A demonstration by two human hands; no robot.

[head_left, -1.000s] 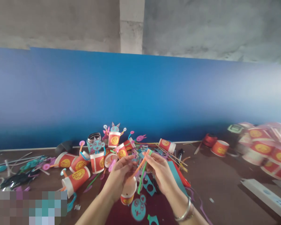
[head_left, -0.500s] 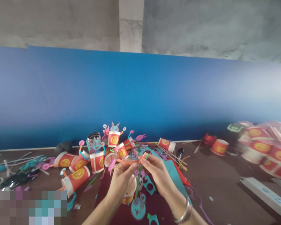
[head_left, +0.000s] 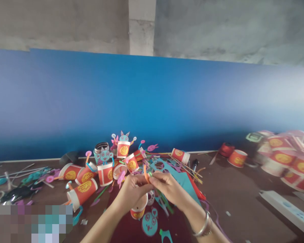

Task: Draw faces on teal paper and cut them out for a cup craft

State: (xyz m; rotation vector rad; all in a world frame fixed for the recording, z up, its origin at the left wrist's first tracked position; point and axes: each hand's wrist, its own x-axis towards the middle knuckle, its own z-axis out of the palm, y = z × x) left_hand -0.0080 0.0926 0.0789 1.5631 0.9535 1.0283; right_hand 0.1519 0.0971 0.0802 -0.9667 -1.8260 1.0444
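Observation:
In front of me my left hand (head_left: 133,191) pinches a bent orange straw (head_left: 145,172), which sticks up between the fingers. My right hand (head_left: 168,186), with a silver bangle on the wrist, pinches a green straw (head_left: 167,203) whose tip touches the orange one. The green length hangs below the right fingers, blurred. Beneath the hands a red-and-white paper cup (head_left: 138,213) is partly covered by my left hand. A blue paper face (head_left: 150,224) with drawn eyes and mouth lies on the dark red sheet (head_left: 126,229).
Several decorated paper cups (head_left: 105,173) crowd the back left. Blue paper with cut-out holes (head_left: 183,184) lies beyond my right hand. Stacked cups (head_left: 283,158) and a white power strip (head_left: 286,209) are at the right. A blue partition (head_left: 152,101) stands behind the table.
Both hands have drawn closer together and slightly lower. The orange straw, stretched sideways before, now bends upward. The green straw has swung right, off the blue paper face.

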